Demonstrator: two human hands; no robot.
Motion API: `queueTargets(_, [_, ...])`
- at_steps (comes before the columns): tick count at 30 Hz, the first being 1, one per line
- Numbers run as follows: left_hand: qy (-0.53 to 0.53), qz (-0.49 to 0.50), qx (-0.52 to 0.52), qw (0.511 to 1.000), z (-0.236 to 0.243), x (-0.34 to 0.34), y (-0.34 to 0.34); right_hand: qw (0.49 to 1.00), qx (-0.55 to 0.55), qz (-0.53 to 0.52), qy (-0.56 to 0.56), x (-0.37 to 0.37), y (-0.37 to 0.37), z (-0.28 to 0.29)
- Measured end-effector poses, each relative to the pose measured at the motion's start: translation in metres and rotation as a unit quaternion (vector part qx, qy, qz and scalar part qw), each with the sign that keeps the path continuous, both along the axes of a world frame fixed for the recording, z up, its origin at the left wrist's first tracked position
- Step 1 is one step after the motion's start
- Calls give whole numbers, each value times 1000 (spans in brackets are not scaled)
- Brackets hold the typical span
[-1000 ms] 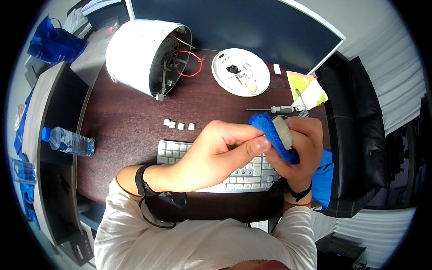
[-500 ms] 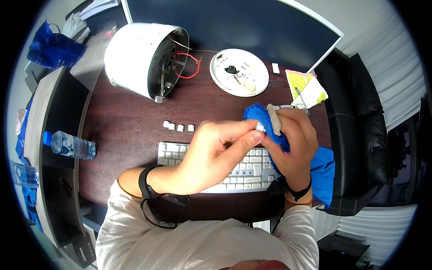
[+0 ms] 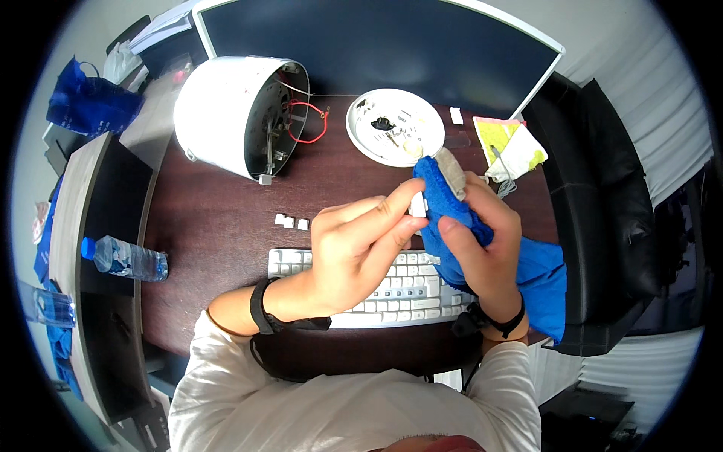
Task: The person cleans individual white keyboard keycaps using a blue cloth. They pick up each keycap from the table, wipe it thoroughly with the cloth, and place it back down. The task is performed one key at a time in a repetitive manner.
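Observation:
My left hand (image 3: 346, 256) pinches a small white keycap (image 3: 418, 205) between thumb and forefinger against a blue fuzzy cloth (image 3: 440, 207) with a beige part (image 3: 450, 172) on top. My right hand (image 3: 486, 252) grips that cloth, its thumb lying along the blue side. Under both hands is a white keyboard (image 3: 410, 303), partly hidden, with some switches bare. Loose white keycaps (image 3: 290, 223) sit on the dark wooden desk just beyond it.
A white cylindrical appliance with red wire (image 3: 211, 113), a white dish of small parts (image 3: 376, 147), yellow-white cloth (image 3: 520, 151) and monitor (image 3: 376, 45) are behind. A water bottle (image 3: 128, 256) stands left. Blue fabric (image 3: 550, 286) lies right, beside a black couch (image 3: 602, 196).
Both hands have risen a little toward the back of the desk with the cloth. The keycap shows more clearly between my left fingers, and more of the blue cloth faces up.

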State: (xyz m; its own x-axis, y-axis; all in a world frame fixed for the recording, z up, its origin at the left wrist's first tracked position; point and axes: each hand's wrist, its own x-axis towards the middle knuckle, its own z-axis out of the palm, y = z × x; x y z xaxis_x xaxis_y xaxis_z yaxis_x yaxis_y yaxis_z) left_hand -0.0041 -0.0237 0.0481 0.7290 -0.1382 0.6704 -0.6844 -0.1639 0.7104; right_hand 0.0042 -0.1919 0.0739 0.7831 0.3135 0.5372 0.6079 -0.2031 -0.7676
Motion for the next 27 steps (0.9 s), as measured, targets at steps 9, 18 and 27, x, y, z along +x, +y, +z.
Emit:
queueTargets(9, [-72, -7, 26, 997, -4, 5, -1, 999, 42, 12, 1, -5, 2, 4])
queueTargets(18, [-46, -6, -12, 999, -13, 1, -3, 999, 38, 31, 4, -8, 6, 5])
queueTargets(27, [-228, 85, 98, 965, -10, 16, 0, 994, 43, 3, 96, -8, -1, 0])
